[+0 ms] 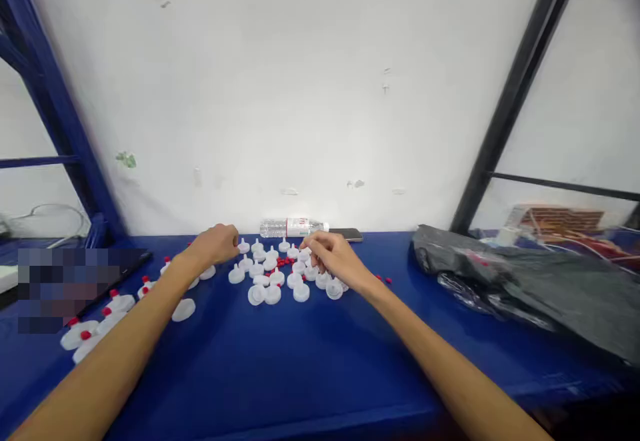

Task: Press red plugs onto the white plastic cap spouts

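Both part-curled: left hand [217,242] beside, right hand [334,254] over white spouted caps [271,262] around red caplets [281,263], blue table [280,361] | grip: I can't tell | risk: brushing right fingers might topple crowded pieces

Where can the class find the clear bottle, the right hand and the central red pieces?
Clear bottle [296,227]: head view, on its label.
Right hand [336,254]: head view, on its back.
Central red pieces [285,262]: head view, on the cluster's middle.

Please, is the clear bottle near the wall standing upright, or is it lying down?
Lying down: the clear bottle stretches lengthwise along the foot of the wall, its neck toward the picture's right.
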Motion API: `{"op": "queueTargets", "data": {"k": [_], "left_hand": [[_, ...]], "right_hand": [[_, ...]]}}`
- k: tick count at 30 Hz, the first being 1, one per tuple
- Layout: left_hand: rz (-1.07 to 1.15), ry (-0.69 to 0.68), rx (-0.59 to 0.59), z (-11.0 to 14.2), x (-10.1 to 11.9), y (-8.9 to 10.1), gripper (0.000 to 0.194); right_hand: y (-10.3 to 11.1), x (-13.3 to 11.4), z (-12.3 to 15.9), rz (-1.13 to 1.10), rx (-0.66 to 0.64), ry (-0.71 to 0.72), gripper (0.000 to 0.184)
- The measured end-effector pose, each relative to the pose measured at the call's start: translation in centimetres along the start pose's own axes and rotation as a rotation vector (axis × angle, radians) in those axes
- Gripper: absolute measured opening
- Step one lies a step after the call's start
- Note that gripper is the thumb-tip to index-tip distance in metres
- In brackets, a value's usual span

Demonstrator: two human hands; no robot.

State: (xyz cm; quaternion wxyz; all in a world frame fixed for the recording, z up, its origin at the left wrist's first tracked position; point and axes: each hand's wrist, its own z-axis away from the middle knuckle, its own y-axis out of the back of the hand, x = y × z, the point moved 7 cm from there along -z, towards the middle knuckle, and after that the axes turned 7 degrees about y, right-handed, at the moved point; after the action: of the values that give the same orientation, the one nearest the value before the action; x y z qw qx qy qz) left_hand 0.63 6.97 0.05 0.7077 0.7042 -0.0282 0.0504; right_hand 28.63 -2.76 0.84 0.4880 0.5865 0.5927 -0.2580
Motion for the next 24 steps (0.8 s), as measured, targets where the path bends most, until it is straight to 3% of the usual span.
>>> {"op": "queueTargets", "data": {"k": [7, 14, 20, 24], "left_hand": [[0.148, -0.050, -0.037, 0.1, 0.5, 1.8, 0.032], [0.259, -0.072, -0.139, 1.2, 0.4, 1.9, 0.034], [0.279, -0.249, -0.239, 1.6, 1.1, 1.6, 0.029], [0.251, -0.296, -0.280, 1.3, 1.2, 0.8, 0.027]], "right_hand": [[-0.1, 0.2, -0.2, -0.023, -0.007, 0.001, 0.022], [0.0, 0.4, -0.1, -0.042, -0.011, 0.017, 0.023], [-0.1, 0.5, -0.1, -0.030, -0.015, 0.010, 0.022], [-0.1, 0.4, 0.0, -0.025, -0.022, 0.008, 0.023]]}}
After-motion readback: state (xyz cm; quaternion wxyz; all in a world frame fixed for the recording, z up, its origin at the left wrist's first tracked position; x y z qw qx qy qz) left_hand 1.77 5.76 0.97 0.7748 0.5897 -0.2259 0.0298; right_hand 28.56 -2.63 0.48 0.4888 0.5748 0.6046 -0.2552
